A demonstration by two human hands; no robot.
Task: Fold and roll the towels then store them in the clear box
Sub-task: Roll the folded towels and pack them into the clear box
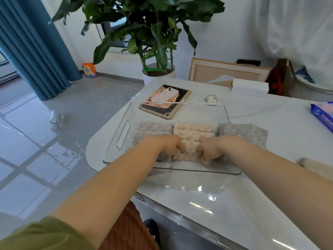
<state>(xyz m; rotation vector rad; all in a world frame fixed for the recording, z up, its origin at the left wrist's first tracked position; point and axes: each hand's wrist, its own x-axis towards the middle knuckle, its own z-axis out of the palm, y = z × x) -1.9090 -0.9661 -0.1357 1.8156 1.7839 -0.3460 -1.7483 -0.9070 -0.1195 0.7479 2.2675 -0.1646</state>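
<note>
Bright, soft daylight fills the room, glaring off the glossy floor (27, 138) at left and the bench (243, 222) at lower right. Wide-angle distortion bends the frame's edges.

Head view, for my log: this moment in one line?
left hand: grips cream towel | right hand: grips cream towel | where: in clear box

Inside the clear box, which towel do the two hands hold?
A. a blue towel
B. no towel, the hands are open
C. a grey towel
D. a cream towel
D: the left hand and the right hand both curl their fingers on the cream towel inside the box; the grey towels lie untouched to its left.
</note>
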